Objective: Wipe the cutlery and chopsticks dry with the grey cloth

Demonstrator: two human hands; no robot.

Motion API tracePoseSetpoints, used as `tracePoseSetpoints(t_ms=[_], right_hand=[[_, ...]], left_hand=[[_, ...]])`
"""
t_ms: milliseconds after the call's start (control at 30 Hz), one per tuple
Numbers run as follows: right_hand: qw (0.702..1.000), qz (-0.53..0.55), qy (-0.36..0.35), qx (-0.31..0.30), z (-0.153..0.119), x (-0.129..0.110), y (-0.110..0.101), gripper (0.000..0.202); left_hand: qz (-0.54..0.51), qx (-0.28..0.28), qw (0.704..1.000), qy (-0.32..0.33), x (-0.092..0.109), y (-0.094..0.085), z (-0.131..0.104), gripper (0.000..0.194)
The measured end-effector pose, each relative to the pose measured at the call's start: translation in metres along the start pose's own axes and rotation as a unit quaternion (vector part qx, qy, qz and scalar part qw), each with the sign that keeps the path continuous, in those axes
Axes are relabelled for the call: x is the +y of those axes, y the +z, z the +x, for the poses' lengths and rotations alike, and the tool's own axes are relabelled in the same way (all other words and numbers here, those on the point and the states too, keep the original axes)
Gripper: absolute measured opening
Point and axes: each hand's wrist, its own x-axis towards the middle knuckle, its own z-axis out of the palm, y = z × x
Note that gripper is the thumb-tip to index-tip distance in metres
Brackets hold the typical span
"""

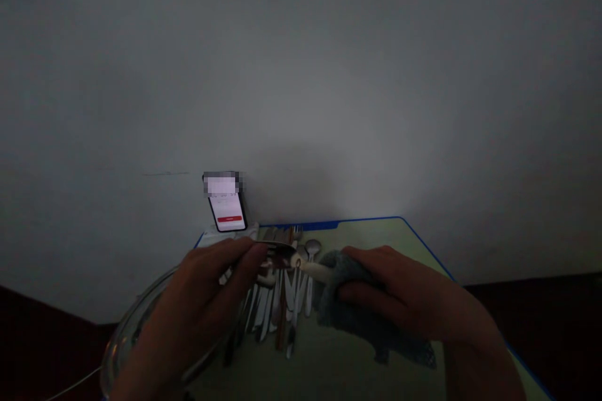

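Note:
My left hand (pixel 202 301) is closed, thumb and fingers pinching the metal end of a utensil with a pale handle (pixel 317 271). Its exact kind is hard to tell in the dim light. A grey-blue cloth (pixel 348 307) is wrapped around the far end of that handle, and my right hand (pixel 399 297) grips it, with the cloth's lower part hanging down. Beneath the utensil, a spread of cutlery (pixel 268 313) lies on the table, knives and handles among it. A spoon (pixel 312 247) and a fork (pixel 297 232) show at the back.
The pale table (pixel 376 232) has a blue edge and stands against a grey wall (pixel 301 75). A lit phone (pixel 228 203) leans on the wall at the back left. A clear round bowl (pixel 115 344) is partly hidden behind my left arm. A thin cable (pixel 75 383) runs at lower left.

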Motion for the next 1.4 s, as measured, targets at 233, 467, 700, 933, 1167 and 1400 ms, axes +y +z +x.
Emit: tracePoseSetpoints(t_ms=[233, 467, 700, 933, 1167, 1400], right_hand=[[1.000, -0.015, -0.003, 0.004, -0.006, -0.003, -0.004, 0.022], [0.994, -0.105, -0.010, -0.023, 0.013, -0.011, 0.017, 0.021], [0.992, -0.127, -0.024, -0.017, 0.016, 0.000, 0.015, 0.020], [0.995, -0.088, -0.023, -0.029, 0.016, -0.003, 0.018, 0.020], [0.996, -0.090, -0.002, -0.021, 0.012, -0.006, 0.017, 0.028], [0.998, -0.051, -0.002, -0.029, 0.006, -0.003, 0.010, 0.028]], left_hand=[[-0.012, -0.103, 0.995, -0.014, -0.008, 0.001, -0.006, 0.027], [0.022, -0.221, 0.973, 0.061, 0.019, 0.019, -0.006, 0.034], [0.046, -0.268, 0.962, 0.011, 0.013, 0.024, -0.003, 0.033], [0.020, -0.253, 0.967, 0.010, 0.018, 0.023, 0.003, 0.033], [0.037, -0.256, 0.964, 0.055, 0.010, 0.017, 0.007, 0.033], [0.009, -0.191, 0.981, 0.041, -0.003, 0.007, 0.000, 0.034]])
